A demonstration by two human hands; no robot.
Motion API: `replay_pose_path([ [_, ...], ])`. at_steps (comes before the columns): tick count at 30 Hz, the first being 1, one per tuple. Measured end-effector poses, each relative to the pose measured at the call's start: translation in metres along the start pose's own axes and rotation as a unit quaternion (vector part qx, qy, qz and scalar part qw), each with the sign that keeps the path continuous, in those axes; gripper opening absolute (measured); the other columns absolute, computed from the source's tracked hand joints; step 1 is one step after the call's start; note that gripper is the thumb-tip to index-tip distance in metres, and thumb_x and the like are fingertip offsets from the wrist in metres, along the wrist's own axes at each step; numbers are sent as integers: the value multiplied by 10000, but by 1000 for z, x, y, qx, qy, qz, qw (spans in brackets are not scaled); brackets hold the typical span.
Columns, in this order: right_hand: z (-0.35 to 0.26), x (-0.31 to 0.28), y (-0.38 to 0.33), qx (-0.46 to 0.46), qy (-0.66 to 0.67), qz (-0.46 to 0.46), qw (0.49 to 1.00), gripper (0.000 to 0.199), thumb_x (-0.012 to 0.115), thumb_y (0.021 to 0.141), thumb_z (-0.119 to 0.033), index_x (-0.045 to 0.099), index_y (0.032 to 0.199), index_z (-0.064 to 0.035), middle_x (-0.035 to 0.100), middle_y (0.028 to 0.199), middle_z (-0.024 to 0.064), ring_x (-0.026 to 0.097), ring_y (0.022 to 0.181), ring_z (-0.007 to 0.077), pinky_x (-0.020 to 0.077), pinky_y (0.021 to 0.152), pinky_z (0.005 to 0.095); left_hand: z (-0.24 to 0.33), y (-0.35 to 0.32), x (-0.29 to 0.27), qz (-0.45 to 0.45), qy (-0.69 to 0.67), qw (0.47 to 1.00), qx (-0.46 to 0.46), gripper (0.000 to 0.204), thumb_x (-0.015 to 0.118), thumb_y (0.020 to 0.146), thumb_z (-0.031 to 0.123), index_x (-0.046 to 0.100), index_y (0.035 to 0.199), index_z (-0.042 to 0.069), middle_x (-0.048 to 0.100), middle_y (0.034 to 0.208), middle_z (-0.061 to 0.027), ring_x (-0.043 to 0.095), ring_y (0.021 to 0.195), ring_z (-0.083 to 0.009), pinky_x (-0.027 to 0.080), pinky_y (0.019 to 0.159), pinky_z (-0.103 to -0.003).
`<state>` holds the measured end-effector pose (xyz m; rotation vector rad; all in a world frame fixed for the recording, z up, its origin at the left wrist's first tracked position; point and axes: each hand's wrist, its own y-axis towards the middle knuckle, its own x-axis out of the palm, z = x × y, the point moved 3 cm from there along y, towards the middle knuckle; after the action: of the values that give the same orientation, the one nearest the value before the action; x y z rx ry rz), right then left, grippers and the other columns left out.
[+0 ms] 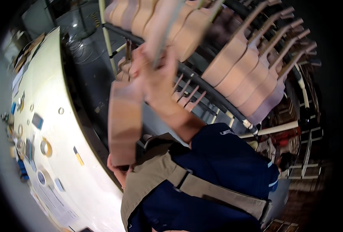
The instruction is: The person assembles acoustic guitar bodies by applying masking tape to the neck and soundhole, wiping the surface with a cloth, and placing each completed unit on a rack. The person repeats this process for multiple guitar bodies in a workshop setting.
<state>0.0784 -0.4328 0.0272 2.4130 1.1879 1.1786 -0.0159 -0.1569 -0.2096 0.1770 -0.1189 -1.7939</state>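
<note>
An unfinished ukulele or small guitar (125, 123) in bare pale wood is held upright in front of me, its body edge-on and its neck pointing up. Round the neck, close to where it meets the body, my right hand (156, 73) is closed; motion smears it somewhat. My left hand (117, 170) supports the bottom end of the body, with most of its fingers hidden behind the wood. Just beyond my right hand, several similar instruments (241, 77) hang side by side on a rack, necks slanting up.
A long white table (75, 154) curves along my left, carrying tape rolls (46, 147), a yellow-and-black cutter knife (78, 156), small blocks (37, 120) and a printed sheet (55, 205). The rack's dark padded rail (218, 96) crosses ahead. More wooden parts (295, 193) stand at the right.
</note>
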Motion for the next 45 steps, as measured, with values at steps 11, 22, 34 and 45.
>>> replay_pose_path([
  [11, -169, -139, 126, -272, -242, 110, 925, 381, 702, 808, -88, 442, 1079, -26, 556, 736, 58, 545, 560, 138, 446, 493, 276, -15, 84, 60, -198, -14, 978, -61, 928, 800, 702, 102, 233, 1437, 92, 593, 1189, -159, 593, 1068, -255, 434, 943, -359],
  [22, -148, -250, 239, -345, -314, 107, 878, 440, 679, 808, -71, 416, 1148, 24, 569, 748, 52, 527, 544, 110, 436, 498, 244, -24, 78, 70, -190, -28, 972, -139, 858, 755, 745, 79, 244, 1434, 97, 609, 1137, -152, 602, 1014, -237, 443, 909, -355],
  [34, -116, -277, 264, -216, -604, 325, 695, 996, 621, 841, -444, -64, 1462, -73, 393, 1255, 409, 462, 1116, 509, 387, 955, 496, -37, 88, 85, -180, -46, 973, -140, 781, 717, 773, 54, 280, 1420, 89, 614, 1116, -145, 598, 999, -220, 436, 910, -339],
  [45, -197, -285, 266, -184, -773, 315, 519, 617, 690, 767, -297, 462, 1205, 72, 605, 1010, 243, 572, 944, 408, 433, 857, 467, -47, 79, 68, -167, -12, 976, -137, 727, 713, 776, 41, 330, 1393, 81, 631, 1075, -147, 613, 971, -215, 450, 894, -335],
])
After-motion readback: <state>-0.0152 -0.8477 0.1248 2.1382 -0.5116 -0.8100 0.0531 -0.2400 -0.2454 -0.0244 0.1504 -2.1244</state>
